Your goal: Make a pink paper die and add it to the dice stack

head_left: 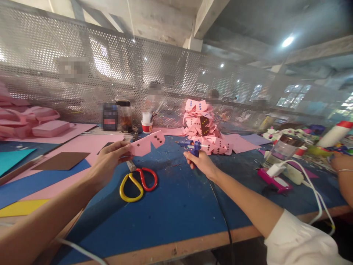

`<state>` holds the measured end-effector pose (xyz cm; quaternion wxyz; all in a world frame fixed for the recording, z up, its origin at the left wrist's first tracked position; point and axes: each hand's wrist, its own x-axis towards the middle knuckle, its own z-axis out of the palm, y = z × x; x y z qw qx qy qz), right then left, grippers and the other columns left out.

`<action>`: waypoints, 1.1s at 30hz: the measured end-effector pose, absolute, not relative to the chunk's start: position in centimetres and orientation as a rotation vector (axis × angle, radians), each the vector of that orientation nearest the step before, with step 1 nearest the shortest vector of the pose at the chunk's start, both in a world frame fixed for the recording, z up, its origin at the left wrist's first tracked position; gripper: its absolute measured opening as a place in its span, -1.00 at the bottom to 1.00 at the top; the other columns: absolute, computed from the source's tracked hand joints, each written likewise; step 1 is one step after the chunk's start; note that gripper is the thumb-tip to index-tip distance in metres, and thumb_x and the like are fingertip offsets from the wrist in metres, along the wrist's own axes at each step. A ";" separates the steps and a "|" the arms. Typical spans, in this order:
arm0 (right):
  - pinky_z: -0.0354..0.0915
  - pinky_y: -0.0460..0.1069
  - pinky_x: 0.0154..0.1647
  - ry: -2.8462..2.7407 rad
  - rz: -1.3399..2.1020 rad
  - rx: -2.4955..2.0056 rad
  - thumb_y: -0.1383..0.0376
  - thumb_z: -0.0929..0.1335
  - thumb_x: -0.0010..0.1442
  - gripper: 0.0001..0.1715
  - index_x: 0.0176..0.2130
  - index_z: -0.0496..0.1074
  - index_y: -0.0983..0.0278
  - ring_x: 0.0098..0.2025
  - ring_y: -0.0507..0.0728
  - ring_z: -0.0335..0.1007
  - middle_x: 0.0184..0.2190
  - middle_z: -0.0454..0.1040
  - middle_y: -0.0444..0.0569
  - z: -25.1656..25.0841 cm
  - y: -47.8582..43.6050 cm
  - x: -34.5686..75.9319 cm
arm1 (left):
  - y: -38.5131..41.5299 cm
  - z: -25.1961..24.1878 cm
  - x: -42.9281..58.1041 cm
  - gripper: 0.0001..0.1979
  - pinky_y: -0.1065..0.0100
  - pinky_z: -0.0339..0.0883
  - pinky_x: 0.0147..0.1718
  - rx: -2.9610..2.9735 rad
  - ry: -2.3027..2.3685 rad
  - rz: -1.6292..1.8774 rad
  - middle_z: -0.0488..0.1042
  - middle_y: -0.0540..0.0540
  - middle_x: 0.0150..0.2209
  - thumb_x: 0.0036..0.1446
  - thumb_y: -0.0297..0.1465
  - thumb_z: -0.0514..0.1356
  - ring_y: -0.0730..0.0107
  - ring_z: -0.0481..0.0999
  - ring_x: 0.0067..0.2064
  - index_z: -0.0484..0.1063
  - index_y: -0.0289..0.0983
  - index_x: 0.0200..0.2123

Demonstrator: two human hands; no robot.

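"How does the pink paper piece [145, 146] look?"
"Notched below, with small dark diamonds, most at its right end."
"Where is it?"
"Pinched in the left hand [113, 152], left of the right hand [200, 161], which grips a blue hot glue gun [195, 145]."
"Arms?"
"Both extended forward, the 2 hands apart."

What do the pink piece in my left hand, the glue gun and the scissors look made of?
Pink cutout: matte paper or thin card, judging by its crisp edges. Glue gun: probably hard plastic, given the smooth, moulded blue body. Scissors: grey, likely metal blades; shiny red and yellow handles, perhaps plastic.
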<state>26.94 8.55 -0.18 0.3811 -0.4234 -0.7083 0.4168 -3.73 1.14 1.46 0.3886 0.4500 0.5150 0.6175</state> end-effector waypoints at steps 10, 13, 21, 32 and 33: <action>0.21 -0.15 -0.60 -1.769 1.100 -1.096 0.11 0.39 0.22 -0.64 -0.45 0.39 0.32 -0.64 -0.07 0.28 -0.58 0.40 -0.16 0.4 12.6 26.4 | 1.4 1.5 -4.0 -0.66 0.41 0.40 -0.22 1.102 1.277 1.591 0.51 -0.01 -0.33 -0.06 -0.19 0.44 0.41 0.48 -0.25 0.50 -0.30 -0.34; 0.22 -0.16 -0.60 -1.771 1.103 -1.106 0.13 0.39 0.23 -0.66 -0.44 0.40 0.32 -0.63 -0.07 0.28 -0.57 0.41 -0.15 0.5 13.4 25.8 | 1.4 1.5 -4.0 -0.67 0.42 0.39 -0.23 1.096 1.280 1.589 0.52 0.00 -0.32 -0.05 -0.19 0.43 0.43 0.48 -0.26 0.50 -0.30 -0.33; 0.19 -0.17 -0.64 -1.827 1.115 -1.177 0.23 0.40 0.24 -0.68 -0.49 0.38 0.31 -0.66 -0.07 0.28 -0.61 0.41 -0.15 -0.1 14.1 25.0 | 1.5 1.3 -4.4 -0.70 0.40 0.40 -0.19 1.095 1.325 1.573 0.55 -0.04 -0.26 0.00 -0.20 0.40 0.38 0.50 -0.22 0.51 -0.30 -0.31; 0.20 -0.18 -0.65 -1.848 1.136 -1.252 0.21 0.42 0.24 -0.67 -0.48 0.40 0.32 -0.67 -0.08 0.29 -0.62 0.44 -0.13 -1.0 20.3 23.8 | 2.4 0.3 -5.2 -0.65 0.42 0.44 -0.24 1.008 1.405 1.538 0.54 -0.02 -0.28 -0.07 -0.13 0.42 0.33 0.50 -0.22 0.54 -0.24 -0.30; 0.20 -0.18 -0.65 -1.847 1.139 -1.255 0.20 0.42 0.24 -0.67 -0.48 0.40 0.32 -0.66 -0.08 0.29 -0.62 0.44 -0.13 -1.1 20.8 23.6 | 2.5 0.2 -5.3 -0.65 0.45 0.44 -0.25 0.995 1.409 1.542 0.53 -0.01 -0.29 -0.08 -0.13 0.43 0.35 0.49 -0.22 0.54 -0.23 -0.31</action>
